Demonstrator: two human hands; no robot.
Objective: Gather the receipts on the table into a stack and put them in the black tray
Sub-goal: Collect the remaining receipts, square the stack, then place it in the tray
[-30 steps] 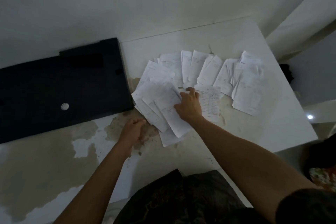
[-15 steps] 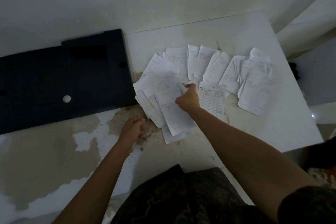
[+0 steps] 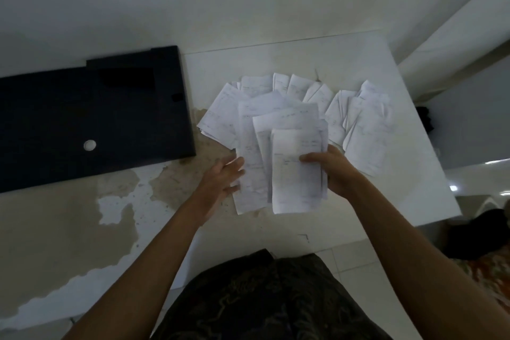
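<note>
Right now your right hand sits just right of the frame's centre, closed around a loose bundle of receipts: the thumb lies across the front sheet and the fingers wrap behind the bundle's right edge. The sheets in that bundle are uneven, fanning upward and hanging down past your hand. Your left hand is beside the bundle's left edge with its fingers spread and extended toward the paper; the fingertips appear to touch the outer sheet, but it pinches nothing. More loose receipts lie on the white table, overlapping in an arc from the upper centre of the frame to the right of your right hand, and a few more show just left of the bundle's top. At the left of the frame the black tray lies flat with no paper in it, its right edge near those leftmost sheets. Brownish worn patches mark the tabletop in the lower left.
</note>
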